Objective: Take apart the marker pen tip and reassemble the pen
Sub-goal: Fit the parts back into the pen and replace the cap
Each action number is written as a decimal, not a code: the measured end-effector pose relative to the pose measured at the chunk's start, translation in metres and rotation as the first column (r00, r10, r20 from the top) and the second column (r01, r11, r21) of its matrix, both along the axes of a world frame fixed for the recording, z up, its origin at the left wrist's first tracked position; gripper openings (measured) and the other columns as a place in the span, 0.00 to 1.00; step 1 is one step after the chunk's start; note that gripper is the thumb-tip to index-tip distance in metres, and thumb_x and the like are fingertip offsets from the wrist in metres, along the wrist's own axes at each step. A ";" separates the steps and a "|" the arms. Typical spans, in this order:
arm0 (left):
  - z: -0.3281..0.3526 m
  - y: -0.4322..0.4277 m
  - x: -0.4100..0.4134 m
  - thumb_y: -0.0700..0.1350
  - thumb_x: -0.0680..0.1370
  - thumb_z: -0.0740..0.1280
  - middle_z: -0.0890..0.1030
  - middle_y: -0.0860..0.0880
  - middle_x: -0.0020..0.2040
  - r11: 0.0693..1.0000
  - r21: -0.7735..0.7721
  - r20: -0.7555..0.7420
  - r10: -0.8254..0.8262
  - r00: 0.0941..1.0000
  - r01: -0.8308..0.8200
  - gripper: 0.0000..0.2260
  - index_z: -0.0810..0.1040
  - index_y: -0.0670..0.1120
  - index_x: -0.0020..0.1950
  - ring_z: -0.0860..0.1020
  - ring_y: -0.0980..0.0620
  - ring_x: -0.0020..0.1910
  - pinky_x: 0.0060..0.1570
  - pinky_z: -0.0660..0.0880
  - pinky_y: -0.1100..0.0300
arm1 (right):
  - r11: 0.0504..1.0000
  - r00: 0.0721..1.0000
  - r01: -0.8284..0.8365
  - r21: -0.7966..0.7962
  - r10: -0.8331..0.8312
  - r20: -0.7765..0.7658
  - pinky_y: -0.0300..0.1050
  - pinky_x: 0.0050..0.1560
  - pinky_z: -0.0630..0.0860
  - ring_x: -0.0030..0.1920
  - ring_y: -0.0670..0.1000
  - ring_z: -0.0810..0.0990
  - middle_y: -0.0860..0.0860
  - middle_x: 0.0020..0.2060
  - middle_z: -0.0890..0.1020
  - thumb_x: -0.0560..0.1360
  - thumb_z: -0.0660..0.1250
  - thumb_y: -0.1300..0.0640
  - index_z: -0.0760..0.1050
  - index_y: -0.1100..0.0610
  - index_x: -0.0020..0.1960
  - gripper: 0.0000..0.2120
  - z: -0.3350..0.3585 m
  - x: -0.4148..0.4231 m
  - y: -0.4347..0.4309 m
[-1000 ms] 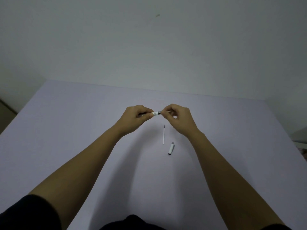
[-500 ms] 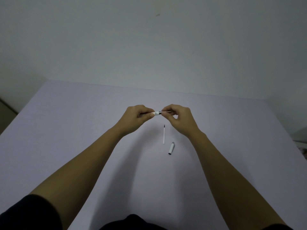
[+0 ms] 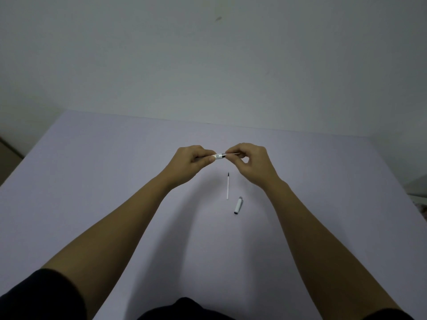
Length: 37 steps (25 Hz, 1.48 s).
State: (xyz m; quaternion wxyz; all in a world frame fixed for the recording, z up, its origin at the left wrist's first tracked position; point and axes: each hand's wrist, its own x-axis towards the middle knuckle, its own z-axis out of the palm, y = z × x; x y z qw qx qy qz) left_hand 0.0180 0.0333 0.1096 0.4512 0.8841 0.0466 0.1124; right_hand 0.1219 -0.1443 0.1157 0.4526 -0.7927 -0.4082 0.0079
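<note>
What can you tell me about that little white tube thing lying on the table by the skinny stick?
The small white plastic pen cap is a short tube that looks like smooth plastic. Its far end is grey and its near end shows a dark opening. It lies flat on the pale lilac table, slanted a little, just right of the thin white refill stick with a black tip without touching it. Neither hand touches it; only the table does.

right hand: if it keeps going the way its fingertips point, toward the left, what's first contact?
Most likely the white pen body it already pinches, then the left hand gripping the other end. The thin rod and cap lie lower on the table, off that line.
</note>
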 end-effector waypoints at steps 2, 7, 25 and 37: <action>-0.001 -0.001 0.000 0.49 0.78 0.64 0.74 0.53 0.35 1.000 -0.009 0.009 0.016 1.000 -0.016 0.09 0.82 0.52 0.55 0.71 0.61 0.34 0.35 0.66 0.72 | 1.000 1.000 0.013 0.000 -0.013 -0.002 0.23 0.43 0.70 0.37 0.39 0.78 0.47 0.36 0.81 0.74 0.68 0.61 0.82 0.59 0.46 0.05 0.001 0.000 0.003; -0.006 0.000 -0.004 0.48 0.79 0.63 0.76 0.45 0.38 0.999 0.035 -0.004 0.034 0.999 -0.034 0.10 0.82 0.51 0.55 0.72 0.55 0.36 0.38 0.67 0.64 | 0.998 0.973 0.052 -0.039 -0.059 -0.225 0.23 0.42 0.72 0.39 0.38 0.81 0.41 0.37 0.82 0.75 0.67 0.51 0.82 0.54 0.52 0.10 -0.006 0.001 0.005; -0.015 0.014 -0.007 0.48 0.78 0.64 0.76 0.45 0.39 0.983 -0.061 -0.075 0.166 0.983 -0.171 0.09 0.82 0.51 0.54 0.71 0.54 0.36 0.37 0.66 0.63 | 0.583 0.709 0.402 -0.706 -0.686 -0.162 0.47 0.47 0.75 0.52 0.61 0.81 0.63 0.49 0.83 0.76 0.65 0.57 0.74 0.64 0.43 0.10 -0.143 -0.025 -0.017; -0.024 0.004 -0.007 0.48 0.78 0.64 0.75 0.48 0.38 0.980 -0.066 -0.104 0.180 0.978 -0.187 0.09 0.82 0.50 0.54 0.71 0.55 0.36 0.37 0.66 0.65 | 0.801 0.361 0.598 0.019 -0.247 -0.899 0.38 0.42 0.78 0.39 0.46 0.80 0.53 0.43 0.81 0.71 0.72 0.61 0.73 0.59 0.56 0.16 -0.064 0.014 0.006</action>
